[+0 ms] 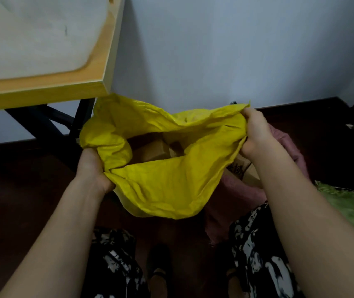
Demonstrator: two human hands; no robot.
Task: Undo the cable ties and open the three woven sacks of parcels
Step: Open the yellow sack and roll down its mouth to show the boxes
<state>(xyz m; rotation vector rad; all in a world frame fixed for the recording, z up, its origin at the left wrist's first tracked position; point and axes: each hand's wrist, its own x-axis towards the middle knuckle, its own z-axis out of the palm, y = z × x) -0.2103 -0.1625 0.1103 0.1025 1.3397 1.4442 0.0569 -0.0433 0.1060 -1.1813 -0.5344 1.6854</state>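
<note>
Two hands clamp the yellow sack [165, 186]: left hand [93, 171] bunches the near rim, right hand [255, 132] pinches the far rim. Between the grips its mouth gapes over brown parcels [152, 152], count unclear. Pink sack [288, 147] and green sack [352, 207] lie half hidden behind the right arm.

at mid-frame a yellow sack [167, 186] stands open on the dark floor [21, 190], brown boxes [154, 150] showing in its mouth. the left hand [93, 168] grips the rim at its left side, the right hand [255, 130] grips it at the right. a pink sack [290, 143] and a green sack [352, 205] lie at right. a wooden table [49, 87] fills the upper left, against a white wall [214, 50].
</note>
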